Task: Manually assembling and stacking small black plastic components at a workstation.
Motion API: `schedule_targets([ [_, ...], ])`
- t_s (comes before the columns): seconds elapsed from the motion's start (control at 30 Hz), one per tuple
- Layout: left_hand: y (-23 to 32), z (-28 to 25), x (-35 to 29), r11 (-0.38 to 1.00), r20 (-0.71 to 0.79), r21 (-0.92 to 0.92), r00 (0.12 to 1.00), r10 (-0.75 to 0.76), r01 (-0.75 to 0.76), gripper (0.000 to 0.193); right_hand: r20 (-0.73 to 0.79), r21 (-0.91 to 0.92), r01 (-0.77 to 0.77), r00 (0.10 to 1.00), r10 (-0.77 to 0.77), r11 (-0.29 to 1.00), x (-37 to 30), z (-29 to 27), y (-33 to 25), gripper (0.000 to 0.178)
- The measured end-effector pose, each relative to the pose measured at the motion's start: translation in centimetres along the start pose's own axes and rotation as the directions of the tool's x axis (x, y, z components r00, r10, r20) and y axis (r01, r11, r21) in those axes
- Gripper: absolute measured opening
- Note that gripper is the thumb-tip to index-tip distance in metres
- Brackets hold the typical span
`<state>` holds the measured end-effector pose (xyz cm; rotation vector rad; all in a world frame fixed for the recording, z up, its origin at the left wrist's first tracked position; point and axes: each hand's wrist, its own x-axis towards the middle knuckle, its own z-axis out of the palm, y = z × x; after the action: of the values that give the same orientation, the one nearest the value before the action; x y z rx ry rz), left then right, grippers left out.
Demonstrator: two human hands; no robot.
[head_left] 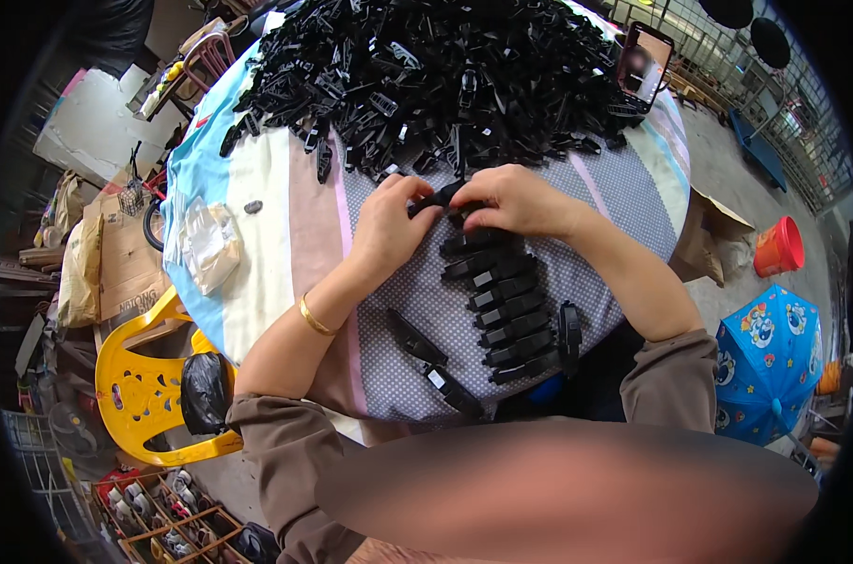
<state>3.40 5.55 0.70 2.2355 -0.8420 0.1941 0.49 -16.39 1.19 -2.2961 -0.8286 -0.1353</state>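
Observation:
My left hand (386, 224) and my right hand (522, 200) meet near the middle of the table, fingers closed on a small black plastic part (434, 199). Its exact kind is partly hidden by my fingers. From just below my right hand, a row of similar black plastic pieces (509, 318) runs toward the near edge, laid side by side. One loose piece (569, 338) lies right of that row. Two others, a long piece (413, 336) and one with a white patch (453, 390), lie to its left. A large heap of black plastic parts (464, 80) spreads beyond my hands.
A striped and dotted cloth (314, 249) covers the round table. A phone (645, 68) stands upright by the heap's right side. A clear plastic bag (208, 244) lies at the left. Around the table are a yellow chair (126, 404), a red bucket (778, 248) and a blue umbrella (774, 338).

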Motion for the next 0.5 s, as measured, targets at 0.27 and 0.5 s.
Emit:
schedule_targets([
  [0.27,2.3,-1.0,-0.6,0.987,0.087,0.125,0.99,-0.113,0.102,0.028,0.043,-0.112,-0.119,0.991,0.125,0.987,-0.6,-1.5,-0.5,0.028],
  [0.5,0.6,-1.3,0.9,0.908,0.34,-0.174,0.888,-0.308,0.381,0.034,0.184,0.084,0.012,0.983,-0.027,0.996,-0.4,-1.8,-0.4,0.026],
])
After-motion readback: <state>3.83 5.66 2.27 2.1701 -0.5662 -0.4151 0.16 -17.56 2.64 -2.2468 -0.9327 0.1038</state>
